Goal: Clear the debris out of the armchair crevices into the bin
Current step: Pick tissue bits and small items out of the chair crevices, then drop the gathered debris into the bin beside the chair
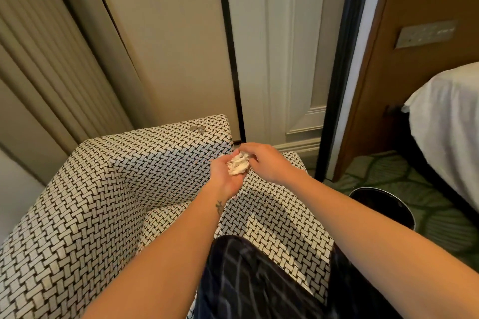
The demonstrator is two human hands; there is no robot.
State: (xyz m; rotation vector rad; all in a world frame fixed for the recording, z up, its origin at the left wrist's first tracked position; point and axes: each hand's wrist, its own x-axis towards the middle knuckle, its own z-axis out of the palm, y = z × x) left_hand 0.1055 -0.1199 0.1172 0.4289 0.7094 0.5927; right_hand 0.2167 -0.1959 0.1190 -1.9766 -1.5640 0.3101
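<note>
Cupping a crumpled white wad (238,165) in the upturned left hand (223,179), fingers of the right hand (265,162) curled down onto it above the armchair (103,202), the person has the round bin (412,217) — inside too dark to read — on the carpet (388,171) between chair and bed (445,124).

no readable text, labels, numbers or signs anywhere

Curtain (51,59) left, white bed (445,124) right, green carpet (388,179).

Beige curtains (51,65) left, cream panelled wall (285,59) ahead — white-sheeted bed (445,124) right, over green patterned carpet (445,230).
</note>
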